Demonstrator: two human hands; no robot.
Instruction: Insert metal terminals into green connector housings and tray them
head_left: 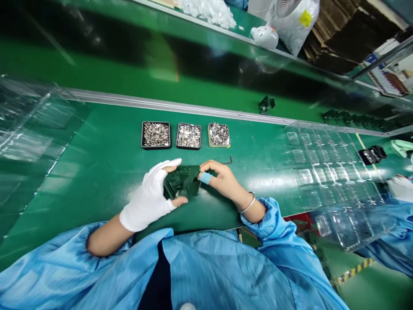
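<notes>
Two-handed handling of a dark glossy part (182, 181), seen from above, with the middle tray (189, 148) of small metal pieces as landmark. Directly on the near side of that tray: the part, held over the green workbench (106, 150); contact with the bench surface not possible to tell. Around the part's left side: the left hand (145, 198), in a white glove with bare thumb and forefinger tips, spread fairly wide from far edge to near edge. At the part's right edge: the right hand (223, 183), ungloved, with a blue wrap (205, 178) on one digit, drawn narrow in a pinch at the corner.

To the left of the middle tray: the left tray (156, 148); to its right: the right tray (219, 146), both likewise filled with metal pieces. Nearer than the middle tray and to its right, just beyond the right hand: a small L-shaped key (228, 162), lying untouched. Far to the right of the middle tray: a clear compartment tray (335, 172) and a co-worker's gloved hand (401, 188).

Step in hand, as judged: steadying or adjusting of the part, with exact finger action too small to read. Called for by any further fine move: firm support on the left, light fingertip control on the right, and no tilting by accident.
</notes>
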